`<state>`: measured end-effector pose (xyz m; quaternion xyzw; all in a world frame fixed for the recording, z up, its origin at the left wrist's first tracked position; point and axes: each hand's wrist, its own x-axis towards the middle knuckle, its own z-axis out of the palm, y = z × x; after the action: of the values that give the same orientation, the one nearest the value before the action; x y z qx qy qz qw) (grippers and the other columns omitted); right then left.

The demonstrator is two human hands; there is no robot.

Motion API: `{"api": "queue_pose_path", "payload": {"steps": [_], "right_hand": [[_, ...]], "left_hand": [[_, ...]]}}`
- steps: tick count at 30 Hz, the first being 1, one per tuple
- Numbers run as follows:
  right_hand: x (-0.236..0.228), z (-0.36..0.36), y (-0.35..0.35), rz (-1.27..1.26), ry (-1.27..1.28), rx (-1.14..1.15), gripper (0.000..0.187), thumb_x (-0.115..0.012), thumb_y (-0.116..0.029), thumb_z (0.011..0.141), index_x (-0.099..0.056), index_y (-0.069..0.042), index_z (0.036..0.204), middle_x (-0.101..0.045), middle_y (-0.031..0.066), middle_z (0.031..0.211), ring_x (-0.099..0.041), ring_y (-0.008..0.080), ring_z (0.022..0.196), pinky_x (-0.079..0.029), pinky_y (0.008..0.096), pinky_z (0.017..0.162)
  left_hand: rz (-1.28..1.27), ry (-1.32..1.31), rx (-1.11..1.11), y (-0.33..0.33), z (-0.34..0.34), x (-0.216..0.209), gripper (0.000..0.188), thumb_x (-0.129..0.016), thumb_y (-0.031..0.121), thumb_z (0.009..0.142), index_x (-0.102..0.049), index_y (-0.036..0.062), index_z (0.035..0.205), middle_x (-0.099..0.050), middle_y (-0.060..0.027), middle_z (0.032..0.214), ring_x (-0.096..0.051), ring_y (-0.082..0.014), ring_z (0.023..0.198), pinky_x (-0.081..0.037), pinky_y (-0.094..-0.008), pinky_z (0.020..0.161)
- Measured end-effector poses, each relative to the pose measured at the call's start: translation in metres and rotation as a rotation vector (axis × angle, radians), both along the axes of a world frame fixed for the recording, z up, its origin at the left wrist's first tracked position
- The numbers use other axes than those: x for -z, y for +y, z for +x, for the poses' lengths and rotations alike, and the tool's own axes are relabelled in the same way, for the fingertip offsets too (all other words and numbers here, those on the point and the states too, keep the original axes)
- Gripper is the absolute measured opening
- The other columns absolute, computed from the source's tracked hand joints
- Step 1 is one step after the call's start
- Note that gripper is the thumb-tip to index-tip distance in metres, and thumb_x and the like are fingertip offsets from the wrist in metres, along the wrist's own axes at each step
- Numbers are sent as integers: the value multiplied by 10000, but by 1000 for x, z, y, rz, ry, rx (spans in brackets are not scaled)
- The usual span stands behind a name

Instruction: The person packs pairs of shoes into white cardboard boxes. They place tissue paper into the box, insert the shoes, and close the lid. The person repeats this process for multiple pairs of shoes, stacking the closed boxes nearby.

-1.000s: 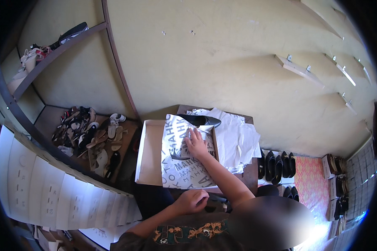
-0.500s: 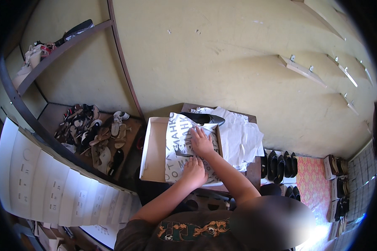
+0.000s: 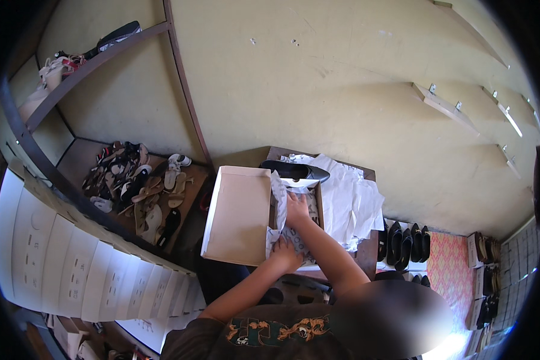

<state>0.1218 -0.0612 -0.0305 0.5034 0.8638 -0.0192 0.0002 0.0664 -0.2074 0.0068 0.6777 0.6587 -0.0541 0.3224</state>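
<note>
An open shoebox sits on the table, its pale lid [image 3: 236,210] folded out to the left. Printed wrapping paper [image 3: 273,237] lines the box and stands up along the lid side. My right hand [image 3: 297,210] reaches into the box, fingers outstretched and pressing on the paper, fingertips partly hidden. Nearer to me, my left hand [image 3: 287,257] rests on the paper at the front of the box with its fingers spread. Neither hand grips anything visible. A black pointed shoe [image 3: 306,173] lies just beyond the far edge of the box.
Loose white paper sheets [image 3: 351,198] cover the right of the table [image 3: 366,255]. Stacked white boxes [image 3: 54,252] stand at lower left. A shelf of jumbled sandals [image 3: 144,186] is at left, and black shoes [image 3: 402,243] stand in rows at right.
The paper that lay spread over the lid is now drawn right and tucked into the box, baring the lid's inside. My right hand has gone down into the box; my left hand moved slightly right.
</note>
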Motion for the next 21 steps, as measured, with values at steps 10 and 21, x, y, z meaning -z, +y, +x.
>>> {"api": "queue_pose_path", "payload": {"steps": [10,21], "right_hand": [[20,-27,4,-46,-203,43,448,-373,-299,894,-458,-138,1303,-232,115,1466,-218,398,1319,-105,642,1016],[11,-23,7,-118,-60,-62,411,-438,-268,868,-510,-32,1197,-432,156,1308,-425,345,1200,-198,623,1010]], "left_hand": [[-83,-22,103,-5,3,6,642,-262,444,913,-377,-53,1304,-444,-268,1285,-447,-406,1183,-308,-507,995],[-212,28,157,5,-2,-26,539,-345,406,896,-589,-36,1083,-580,-226,1116,-554,-331,1068,-403,-418,929]]}}
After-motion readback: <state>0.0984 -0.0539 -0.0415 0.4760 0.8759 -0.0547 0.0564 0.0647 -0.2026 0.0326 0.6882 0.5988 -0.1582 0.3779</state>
